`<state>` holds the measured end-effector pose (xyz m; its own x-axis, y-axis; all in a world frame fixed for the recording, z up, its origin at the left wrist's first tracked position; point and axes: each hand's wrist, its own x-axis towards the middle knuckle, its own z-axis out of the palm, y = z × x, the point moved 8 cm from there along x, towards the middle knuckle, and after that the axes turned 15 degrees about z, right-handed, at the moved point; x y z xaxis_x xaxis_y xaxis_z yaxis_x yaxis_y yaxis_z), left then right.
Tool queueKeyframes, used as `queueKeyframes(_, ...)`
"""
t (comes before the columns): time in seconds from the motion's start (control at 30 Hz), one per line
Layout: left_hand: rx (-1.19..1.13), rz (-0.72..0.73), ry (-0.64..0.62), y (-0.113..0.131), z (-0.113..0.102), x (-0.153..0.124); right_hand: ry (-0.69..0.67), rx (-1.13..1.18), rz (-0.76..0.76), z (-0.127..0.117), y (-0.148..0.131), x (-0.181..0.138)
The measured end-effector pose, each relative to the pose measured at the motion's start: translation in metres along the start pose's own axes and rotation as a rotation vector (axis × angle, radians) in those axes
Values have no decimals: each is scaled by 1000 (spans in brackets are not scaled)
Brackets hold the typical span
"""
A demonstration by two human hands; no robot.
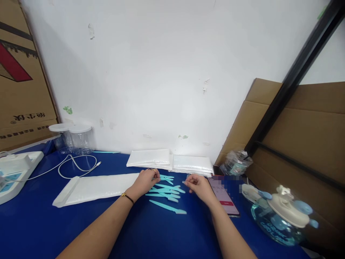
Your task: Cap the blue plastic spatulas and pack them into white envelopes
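Several turquoise eyebrow razors [167,206] lie loosely in a group on the blue table. My left hand [147,180] is at the far left of the group, its fingers closed at the end of an upper eyebrow razor [167,176]. To the right of the razors, my right hand [198,186] pinches a small, clear-whitish plastic piece [184,182] between thumb and fingertips; its exact kind is too small to tell. A long white padded bubble mailer [99,187] lies flat to the left, partly behind my left hand.
Folded white bubble mailers [149,157] are stacked against the wall. Right of my right hand lies a phone [225,198], then a clear blue bottle [280,219]. Lidded clear jars [82,140], a white cable [78,165] and a power strip [20,176] are on the left.
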<state>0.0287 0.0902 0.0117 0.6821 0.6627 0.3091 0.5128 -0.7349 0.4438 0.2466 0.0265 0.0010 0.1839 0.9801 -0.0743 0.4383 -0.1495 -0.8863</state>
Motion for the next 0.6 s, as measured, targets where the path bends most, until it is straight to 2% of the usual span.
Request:
queueKeyframes(0.13, -263, -5, 10, -1, 11, 0, -50, 323, 28, 7, -4, 0)
queueKeyframes(0.23, -381, -7, 2, -3, 18, 1, -38, 475, 4, 8, -4, 0)
queueKeyframes(0.37, -428, -5, -6, -4, 21, 2, -17, 439, -2, 11, -1, 2)
queueKeyframes(0.6, -428, 15, -22, -2, 24, 2, -71, 324, -28, 22, -2, 3)
